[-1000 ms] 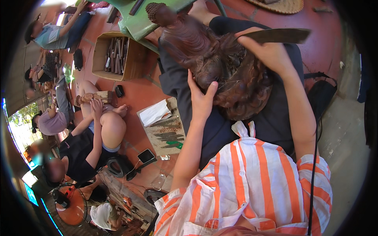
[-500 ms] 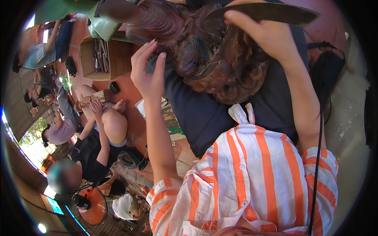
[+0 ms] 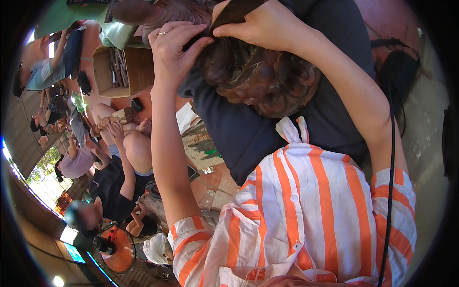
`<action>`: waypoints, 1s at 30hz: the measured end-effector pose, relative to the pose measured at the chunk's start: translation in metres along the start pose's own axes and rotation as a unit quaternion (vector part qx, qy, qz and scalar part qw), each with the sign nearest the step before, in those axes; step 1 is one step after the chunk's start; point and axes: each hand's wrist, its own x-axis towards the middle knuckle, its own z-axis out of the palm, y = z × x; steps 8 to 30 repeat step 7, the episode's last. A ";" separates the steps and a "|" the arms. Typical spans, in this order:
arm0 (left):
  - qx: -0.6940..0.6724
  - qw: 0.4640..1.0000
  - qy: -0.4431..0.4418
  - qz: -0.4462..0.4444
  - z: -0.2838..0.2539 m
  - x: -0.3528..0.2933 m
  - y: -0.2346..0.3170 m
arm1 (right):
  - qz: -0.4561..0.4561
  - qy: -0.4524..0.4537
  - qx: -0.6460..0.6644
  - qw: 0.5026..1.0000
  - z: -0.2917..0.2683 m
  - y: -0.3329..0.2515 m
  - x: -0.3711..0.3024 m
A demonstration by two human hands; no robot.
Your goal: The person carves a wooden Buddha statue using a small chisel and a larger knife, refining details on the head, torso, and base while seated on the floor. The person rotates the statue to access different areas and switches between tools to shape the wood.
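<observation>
A dark brown wooden carving [image 3: 272, 86] with deep, rounded relief rests across my lap on dark cloth. My right hand [image 3: 263, 26] is closed on a thin, dark, bent sheet [image 3: 237, 10] that looks like sandpaper, thumb on its near side. Beside it, my left hand [image 3: 174, 48], with a ring on one finger, brings thumb and fingertips together at the sheet's lower left edge. Both hands are over the upper part of the carving and hide some of it. The sheet's far end runs out at the top of the view.
An open cardboard box [image 3: 136, 71] with sticks or tools stands to the left. Beyond my left forearm a seated person [image 3: 112, 177] holds a smaller wood piece [image 3: 112, 119]. A black bag [image 3: 399, 88] lies at the right, and a black cable [image 3: 389, 191] hangs along my right arm.
Both hands have moved together: the right hand left with the sheet, the left hand up to its edge. The sheet now points upward, and the carving has shifted slightly left.
</observation>
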 end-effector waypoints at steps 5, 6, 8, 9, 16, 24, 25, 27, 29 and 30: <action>-0.021 0.999 0.027 -0.023 0.012 -0.004 -0.003 | -0.025 0.011 -0.029 0.999 0.000 0.000 -0.004; -0.013 0.999 0.037 -0.023 0.015 0.000 0.000 | 0.012 0.008 -0.028 0.999 -0.003 -0.002 -0.004; 0.011 0.999 0.034 -0.029 0.015 0.002 0.005 | 0.049 0.004 -0.027 0.998 -0.008 -0.006 -0.005; 0.011 0.999 0.034 -0.029 0.015 0.002 0.005 | 0.049 0.004 -0.027 0.998 -0.008 -0.006 -0.005; 0.011 0.999 0.034 -0.029 0.015 0.002 0.005 | 0.049 0.004 -0.027 0.998 -0.008 -0.006 -0.005; 0.011 0.999 0.034 -0.029 0.015 0.002 0.005 | 0.049 0.004 -0.027 0.998 -0.008 -0.006 -0.005; 0.011 0.999 0.034 -0.029 0.015 0.002 0.005 | 0.049 0.004 -0.027 0.998 -0.008 -0.006 -0.005; 0.011 0.999 0.034 -0.029 0.015 0.002 0.005 | 0.049 0.004 -0.027 0.998 -0.008 -0.006 -0.005; 0.011 0.999 0.034 -0.029 0.015 0.002 0.005 | 0.049 0.004 -0.027 0.998 -0.008 -0.006 -0.005; 0.011 0.999 0.034 -0.029 0.015 0.002 0.005 | 0.049 0.004 -0.027 0.998 -0.008 -0.006 -0.005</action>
